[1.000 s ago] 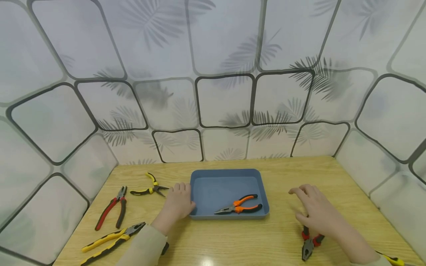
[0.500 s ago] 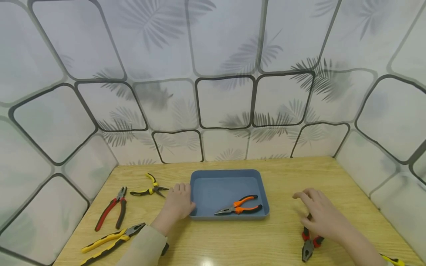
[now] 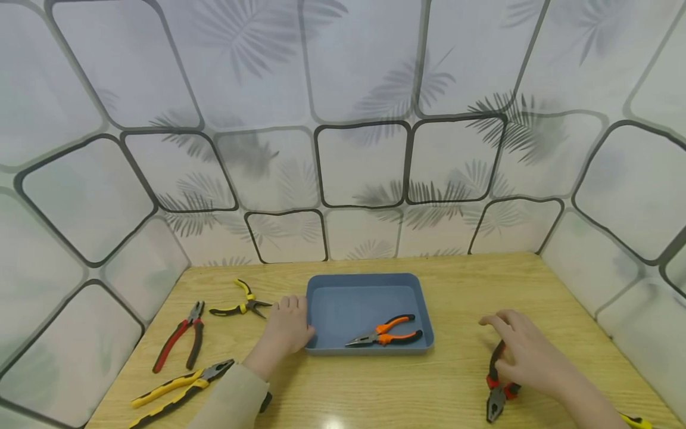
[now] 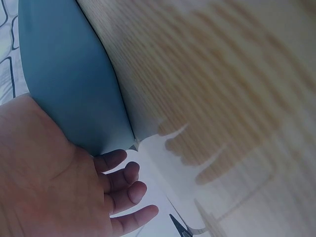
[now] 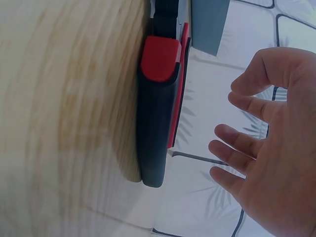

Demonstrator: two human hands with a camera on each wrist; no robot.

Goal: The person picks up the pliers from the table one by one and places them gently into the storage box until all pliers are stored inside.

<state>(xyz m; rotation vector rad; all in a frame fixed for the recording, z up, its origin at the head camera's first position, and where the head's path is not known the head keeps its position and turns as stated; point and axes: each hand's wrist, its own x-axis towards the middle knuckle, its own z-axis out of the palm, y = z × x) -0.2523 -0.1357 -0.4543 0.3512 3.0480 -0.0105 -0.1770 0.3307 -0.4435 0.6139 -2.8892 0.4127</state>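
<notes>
My left hand [image 3: 288,329] rests against the left side of a blue tray [image 3: 364,350], its thumb at the rim. The left wrist view shows the loose fingers beside the tray wall [image 4: 74,74]; the thumb is hidden there. Inside the tray lie orange-and-black needle-nose pliers [image 3: 384,335]. My right hand [image 3: 527,354] hovers over red-and-black combination pliers [image 3: 496,398] and partly covers one handle in the head view. In the right wrist view its fingers are loosely bent, apart from the pliers' dark handle [image 5: 155,113], and hold nothing.
On the left lie small yellow-and-black pliers [image 3: 249,305], red-and-black pliers [image 3: 189,329] and large yellow-and-black pliers [image 3: 195,381]. A black tip [image 3: 265,401] shows beside the left sleeve. Yellow handles [image 3: 636,421] show at the lower right. Patterned walls enclose the wooden table [image 3: 370,393].
My right hand has shifted slightly right and toward me over the red-and-black combination pliers, showing more of a handle. The left hand and tray have stayed put.
</notes>
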